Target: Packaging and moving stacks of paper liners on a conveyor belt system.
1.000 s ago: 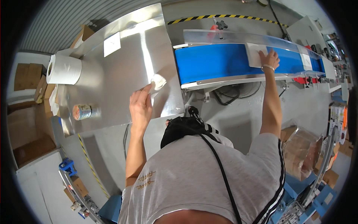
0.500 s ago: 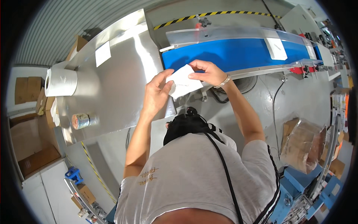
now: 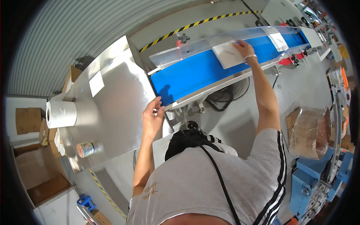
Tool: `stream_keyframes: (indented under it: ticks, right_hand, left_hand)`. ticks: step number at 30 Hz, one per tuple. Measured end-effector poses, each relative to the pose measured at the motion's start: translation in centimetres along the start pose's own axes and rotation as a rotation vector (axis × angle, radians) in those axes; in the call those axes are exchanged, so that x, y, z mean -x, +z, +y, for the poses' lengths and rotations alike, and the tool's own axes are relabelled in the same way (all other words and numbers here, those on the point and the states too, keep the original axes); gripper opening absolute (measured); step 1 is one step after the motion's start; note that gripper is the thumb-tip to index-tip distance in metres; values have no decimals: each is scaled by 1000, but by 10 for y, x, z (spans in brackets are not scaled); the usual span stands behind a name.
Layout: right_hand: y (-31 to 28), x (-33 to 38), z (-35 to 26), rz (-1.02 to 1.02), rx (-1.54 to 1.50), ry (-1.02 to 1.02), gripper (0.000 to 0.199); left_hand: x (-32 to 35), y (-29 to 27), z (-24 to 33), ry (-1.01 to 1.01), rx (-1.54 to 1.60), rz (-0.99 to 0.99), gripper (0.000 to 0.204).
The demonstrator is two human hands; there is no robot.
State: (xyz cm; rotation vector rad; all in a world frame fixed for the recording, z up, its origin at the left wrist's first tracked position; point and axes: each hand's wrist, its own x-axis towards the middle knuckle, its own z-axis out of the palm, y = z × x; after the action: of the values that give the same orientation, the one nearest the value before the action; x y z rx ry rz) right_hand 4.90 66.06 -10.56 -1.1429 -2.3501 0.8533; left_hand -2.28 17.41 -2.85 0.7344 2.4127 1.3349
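Observation:
A flat white packet [image 3: 227, 55] lies across the blue conveyor belt [image 3: 187, 80], its far edge by the clear side guard. Its right corner is between the curled fingers of my right hand [image 3: 244, 50]. My left hand [image 3: 153, 114] hovers at the near end of the belt, beside the edge of the metal table. Its fingers are bent and apart, with nothing in them. Farther right on the belt rests another white packet [image 3: 278, 41].
On the metal table [image 3: 116, 120] are a white roll [image 3: 62, 114], a tape roll [image 3: 85, 149] and a white sheet [image 3: 96, 83]. A clear guard [image 3: 168, 56] lines the belt's far side. Plastic-wrapped cardboard [image 3: 309, 133] stands at the right.
My right hand has carried the white packet from in front of me onto the belt, farther right. My left hand has let go of it and dropped nearer. The view has shifted.

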Motion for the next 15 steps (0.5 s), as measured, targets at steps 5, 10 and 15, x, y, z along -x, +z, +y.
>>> stream_keyframes:
  ticks: [5,10,15]
  right_hand:
    - [-34,18,52,458,-69,-75,43]
    - [-3,170,109,608,-312,101,23]
    - [117,372,192,-2,-401,709,23]
  left_hand:
    - [4,1,-12,-60,16,-20,33]
    - [5,15,-27,-110,35,-196,25]
    - [9,36,-61,-29,101,-272,21]
